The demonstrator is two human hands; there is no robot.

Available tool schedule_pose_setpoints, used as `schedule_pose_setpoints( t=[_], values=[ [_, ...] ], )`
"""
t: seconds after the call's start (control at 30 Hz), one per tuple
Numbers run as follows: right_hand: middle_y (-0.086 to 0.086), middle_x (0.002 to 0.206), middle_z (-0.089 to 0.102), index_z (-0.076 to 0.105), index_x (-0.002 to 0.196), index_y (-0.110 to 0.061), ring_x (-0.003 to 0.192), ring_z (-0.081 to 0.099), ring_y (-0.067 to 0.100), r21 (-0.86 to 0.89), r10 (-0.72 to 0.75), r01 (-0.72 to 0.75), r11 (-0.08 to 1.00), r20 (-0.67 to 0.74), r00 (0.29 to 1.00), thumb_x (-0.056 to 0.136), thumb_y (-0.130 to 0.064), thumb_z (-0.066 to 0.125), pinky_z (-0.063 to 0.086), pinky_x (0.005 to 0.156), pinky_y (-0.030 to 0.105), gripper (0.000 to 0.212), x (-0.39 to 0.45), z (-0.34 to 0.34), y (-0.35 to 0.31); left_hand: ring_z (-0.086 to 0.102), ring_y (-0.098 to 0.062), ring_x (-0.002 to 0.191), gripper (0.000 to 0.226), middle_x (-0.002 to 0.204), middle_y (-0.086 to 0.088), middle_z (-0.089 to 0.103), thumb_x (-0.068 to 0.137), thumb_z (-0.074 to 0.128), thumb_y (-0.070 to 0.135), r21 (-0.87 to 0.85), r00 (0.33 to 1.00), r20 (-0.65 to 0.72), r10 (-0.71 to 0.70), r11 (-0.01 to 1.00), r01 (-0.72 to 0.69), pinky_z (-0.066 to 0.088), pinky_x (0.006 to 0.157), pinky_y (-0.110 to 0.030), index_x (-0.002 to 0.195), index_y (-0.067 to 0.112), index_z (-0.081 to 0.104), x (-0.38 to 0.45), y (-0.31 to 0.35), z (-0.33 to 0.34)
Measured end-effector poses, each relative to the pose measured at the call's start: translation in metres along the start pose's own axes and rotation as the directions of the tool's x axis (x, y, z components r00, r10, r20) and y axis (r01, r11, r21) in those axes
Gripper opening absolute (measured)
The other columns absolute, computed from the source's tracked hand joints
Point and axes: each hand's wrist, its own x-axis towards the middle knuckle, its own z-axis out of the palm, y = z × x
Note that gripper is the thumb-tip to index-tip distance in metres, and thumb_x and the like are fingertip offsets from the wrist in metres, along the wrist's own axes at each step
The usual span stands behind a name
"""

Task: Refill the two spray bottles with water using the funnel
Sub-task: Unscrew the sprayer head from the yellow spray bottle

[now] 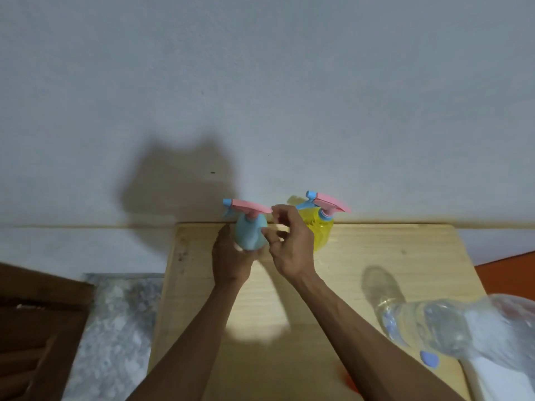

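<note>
A blue spray bottle [251, 234] with a pink trigger head stands at the far edge of a pale wooden table [376, 256]. My left hand [230, 260] grips its body from the left and below. My right hand [291, 244] hovers just right of the bottle, fingers loosely curled near the pink head, holding nothing that I can see. A yellow spray bottle [321, 230] with the same pink and blue head stands behind my right hand, partly hidden by it. A clear plastic water bottle [428, 319] lies at the right. No funnel is clearly visible.
A white wall rises right behind the table. A blue cap-like piece [430, 358] lies near the water bottle, and a white object [503, 380] sits at the bottom right. An orange patch [350, 382] shows beside my right forearm. Grey speckled floor and dark wooden furniture [37, 322] lie left.
</note>
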Motion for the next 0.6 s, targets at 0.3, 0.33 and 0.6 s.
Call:
schedule_pose_setpoints(
  t=[0.3, 0.33, 0.6],
  values=[
    [0.002, 0.102, 0.061, 0.053, 0.112, -0.027, 0.091, 0.061, 0.016, 0.097, 0.260, -0.242, 0.965, -0.357, 0.897, 0.080, -0.015, 0.084, 0.051, 0.072, 0.022, 0.045, -0.014, -0.083, 0.026, 0.061, -0.019, 0.092, 0.045, 0.113, -0.008, 0.063, 0.078, 0.079, 0.014, -0.093, 0.983, 0.181, -0.029, 0.995, 0.046, 0.039, 0.074, -0.012, 0.117, 0.007, 0.059, -0.059, 0.031, 0.042],
    [-0.002, 0.108, 0.062, 0.054, 0.121, -0.025, 0.094, 0.061, 0.012, 0.080, 0.259, -0.247, 0.966, -0.333, 0.907, 0.080, -0.018, 0.084, 0.051, 0.076, 0.023, 0.051, -0.008, -0.087, 0.025, 0.059, -0.018, 0.100, 0.053, 0.122, -0.006, 0.060, 0.080, 0.079, 0.014, -0.116, 0.978, 0.209, -0.004, 0.993, 0.029, 0.039, 0.080, -0.009, 0.126, 0.006, 0.054, -0.057, 0.042, 0.049],
    [-0.013, 0.107, 0.070, 0.065, 0.121, -0.028, 0.099, 0.061, -0.001, 0.082, 0.256, -0.244, 0.966, -0.221, 0.941, 0.077, -0.029, 0.087, 0.054, 0.085, 0.037, 0.049, 0.022, -0.089, 0.030, 0.055, -0.014, 0.120, 0.069, 0.133, 0.007, 0.054, 0.081, 0.073, 0.001, -0.245, 0.940, 0.312, 0.137, 0.968, -0.059, 0.050, 0.089, -0.016, 0.142, 0.017, 0.046, -0.035, 0.083, 0.081]
  ],
)
